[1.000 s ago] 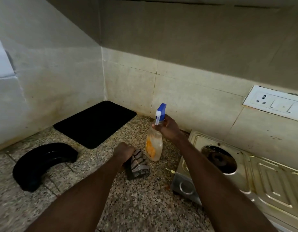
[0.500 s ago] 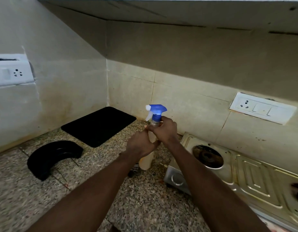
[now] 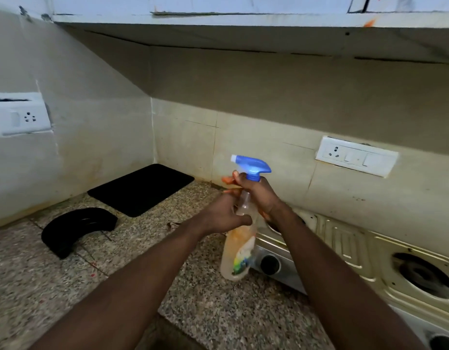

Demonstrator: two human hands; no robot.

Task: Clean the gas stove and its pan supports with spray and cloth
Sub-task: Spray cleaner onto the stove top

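Observation:
A clear spray bottle (image 3: 237, 251) with a blue trigger head hangs in the air above the counter, left of the stove. My right hand (image 3: 258, 195) grips its neck just under the trigger head. My left hand (image 3: 224, 215) holds the bottle's upper body from the left. The steel gas stove (image 3: 349, 251) lies at the right, with two open burner wells and no pan supports on it. The cloth is mostly hidden behind my left arm; a small brownish scrap (image 3: 174, 224) shows on the counter.
A black mat (image 3: 140, 188) lies in the counter's back corner, and a curved black object (image 3: 74, 229) sits in front of it. Switch sockets are on the left wall (image 3: 20, 120) and the back wall (image 3: 356, 156). An overhead shelf spans the top.
My left hand let go of the cloth and came up to the bottle. The bottle was lifted off the counter and turned, its nozzle now pointing left. The view tilted upward.

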